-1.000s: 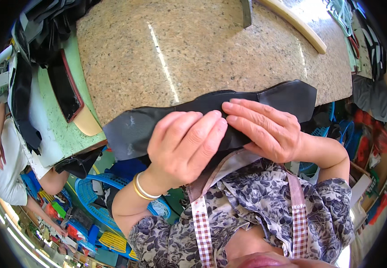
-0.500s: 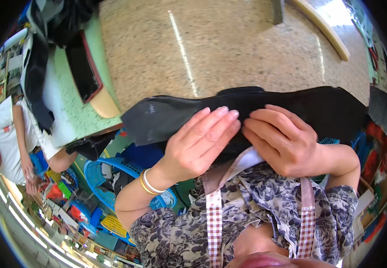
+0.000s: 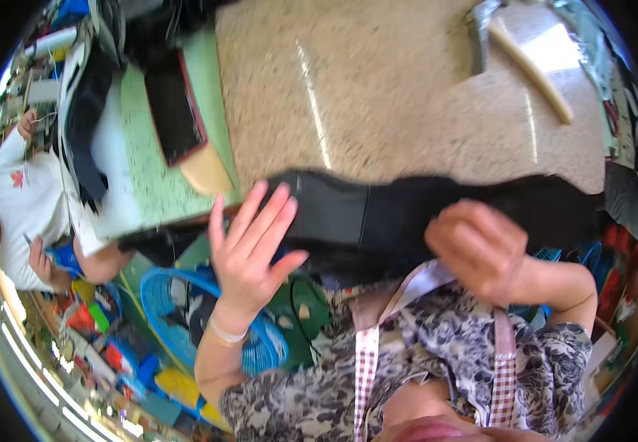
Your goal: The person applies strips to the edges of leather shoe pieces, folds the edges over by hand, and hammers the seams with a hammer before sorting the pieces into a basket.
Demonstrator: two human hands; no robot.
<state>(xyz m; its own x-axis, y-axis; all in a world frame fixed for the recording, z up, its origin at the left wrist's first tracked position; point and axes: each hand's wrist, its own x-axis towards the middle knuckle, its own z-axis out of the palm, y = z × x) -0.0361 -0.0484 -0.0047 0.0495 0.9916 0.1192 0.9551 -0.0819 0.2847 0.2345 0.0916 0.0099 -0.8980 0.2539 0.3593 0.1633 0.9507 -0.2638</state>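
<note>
A long black piece of leather-like material (image 3: 407, 214) with wavy edges lies along the table's near edge, its left part a smoother, greyer panel (image 3: 330, 210). My left hand (image 3: 249, 258) is at its left end, fingers stretched and spread, thumb apart; nothing is held in it. Whether the fingertips touch the panel, I cannot tell. Over the right half of the black piece is my right hand (image 3: 477, 247), blurred, its fingers curled closed. What those fingers hold, if anything, is hidden.
A hammer (image 3: 533, 74) with a wooden handle lies at the table's (image 3: 400, 96) far right. On the green-topped table (image 3: 138, 132) at left is a red-edged dark tray (image 3: 175, 110). Below stands a blue basket (image 3: 157, 302). Another person (image 3: 28, 199) sits far left.
My left hand has moved left, away from my right hand, and its fingers have spread. The right hand's fingers have curled. The view has shifted, and the black piece lies flatter.
</note>
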